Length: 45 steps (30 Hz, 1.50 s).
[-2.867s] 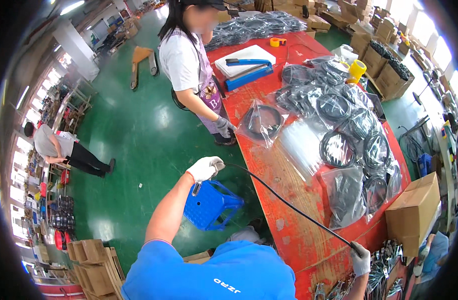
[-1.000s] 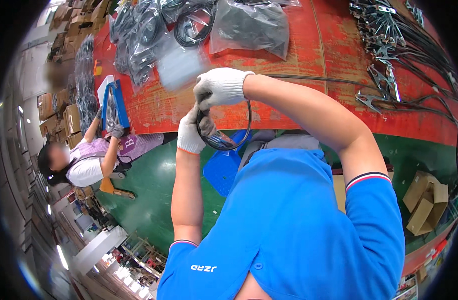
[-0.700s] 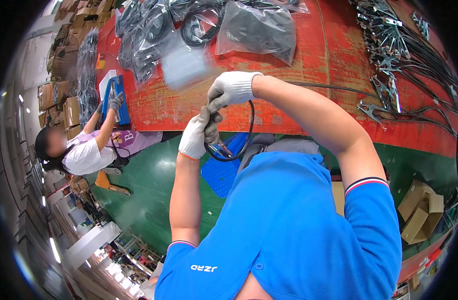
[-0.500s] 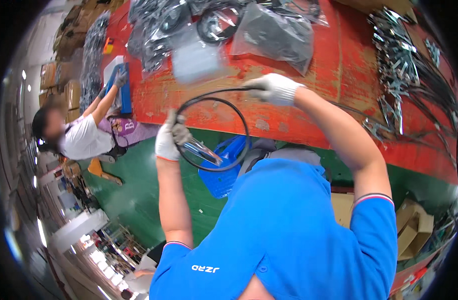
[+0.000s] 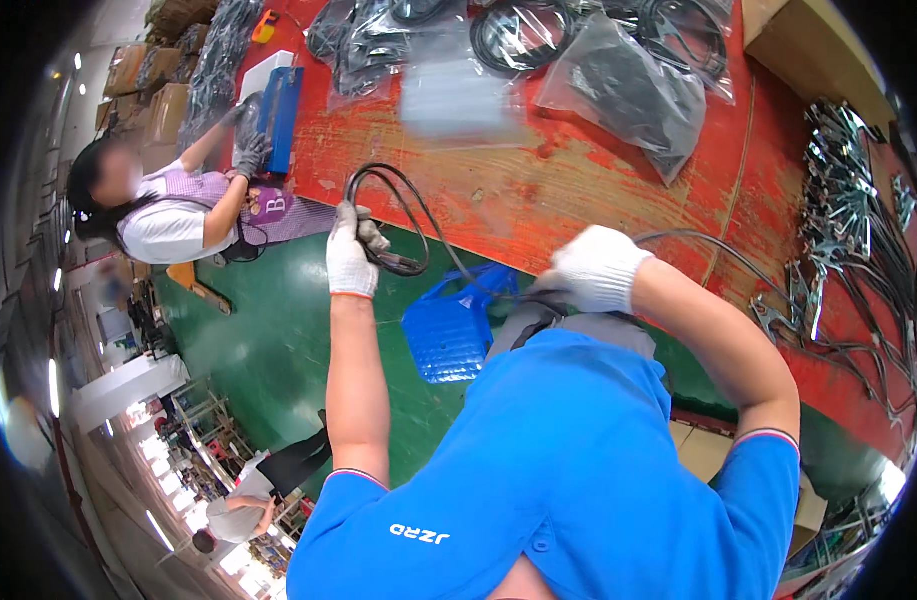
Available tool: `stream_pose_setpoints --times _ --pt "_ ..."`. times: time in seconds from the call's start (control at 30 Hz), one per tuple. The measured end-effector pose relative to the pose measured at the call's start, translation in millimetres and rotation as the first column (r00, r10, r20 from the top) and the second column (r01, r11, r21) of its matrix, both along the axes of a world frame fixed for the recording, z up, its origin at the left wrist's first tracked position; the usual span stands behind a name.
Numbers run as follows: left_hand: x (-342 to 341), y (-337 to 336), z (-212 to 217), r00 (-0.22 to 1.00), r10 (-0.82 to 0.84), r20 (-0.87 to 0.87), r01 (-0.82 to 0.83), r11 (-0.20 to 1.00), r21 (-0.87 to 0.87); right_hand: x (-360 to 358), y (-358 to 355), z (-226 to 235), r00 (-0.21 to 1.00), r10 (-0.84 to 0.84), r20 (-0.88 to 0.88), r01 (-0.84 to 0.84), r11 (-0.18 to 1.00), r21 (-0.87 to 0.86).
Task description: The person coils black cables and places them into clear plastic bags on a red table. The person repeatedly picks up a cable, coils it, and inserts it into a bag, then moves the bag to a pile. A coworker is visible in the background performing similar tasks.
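A loosely looped black cable (image 5: 425, 215) hangs from my left hand (image 5: 354, 250), whose gloved fingers are closed round the loops beyond the table's near edge. From there the cable runs across to my right hand (image 5: 596, 272), which is gloved too and closed on it near my lap. Past that hand the cable comes out again and stretches over the table toward a heap of metal clamps (image 5: 840, 200) with black leads at the right. My right fingertips are slightly blurred.
The worn red table (image 5: 618, 215) bears bagged cable coils (image 5: 518, 35), clear plastic bags (image 5: 458, 100) and a grey bag (image 5: 628, 95). A blue plastic stool (image 5: 448, 335) stands below. At the left, a person with grey gloves works beside a blue box (image 5: 280, 120). A cardboard box (image 5: 813, 50) sits far right.
The wide single loop has become smaller, narrower loops in my left hand. My right hand has come down and rightward, toward my body, along the cable. My view has shifted a little.
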State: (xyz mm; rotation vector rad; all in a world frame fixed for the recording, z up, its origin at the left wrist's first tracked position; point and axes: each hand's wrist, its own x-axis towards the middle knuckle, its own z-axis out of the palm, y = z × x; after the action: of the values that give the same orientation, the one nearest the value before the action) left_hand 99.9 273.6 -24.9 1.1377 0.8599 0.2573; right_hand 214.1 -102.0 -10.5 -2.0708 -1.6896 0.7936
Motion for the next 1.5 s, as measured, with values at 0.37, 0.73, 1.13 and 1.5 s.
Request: stream_pose_setpoints --times 0.37,0.73,1.13,1.5 --pt "9.4 -113.7 11.9 0.866 -0.443 -0.231 0.484 0.859 0.166 37.2 63.7 20.6 0.983 -0.034 -0.180 0.059 0.989 0.133" --pt "21.4 -150.0 30.5 0.819 -0.554 -0.150 0.532 0.830 -0.166 53.1 54.8 23.1 0.943 -0.269 -0.196 0.314 0.916 0.251" --pt "-17.2 -3.1 55.7 0.963 -0.056 0.262 0.194 0.820 -0.538 66.3 -118.1 -149.6 0.814 -0.555 -0.172 0.576 0.809 0.117" --pt "-4.3 -18.2 22.4 0.998 0.011 -0.065 -0.015 0.998 -0.062 1.5 -73.7 -3.9 0.996 0.021 0.091 -0.029 0.996 0.087"
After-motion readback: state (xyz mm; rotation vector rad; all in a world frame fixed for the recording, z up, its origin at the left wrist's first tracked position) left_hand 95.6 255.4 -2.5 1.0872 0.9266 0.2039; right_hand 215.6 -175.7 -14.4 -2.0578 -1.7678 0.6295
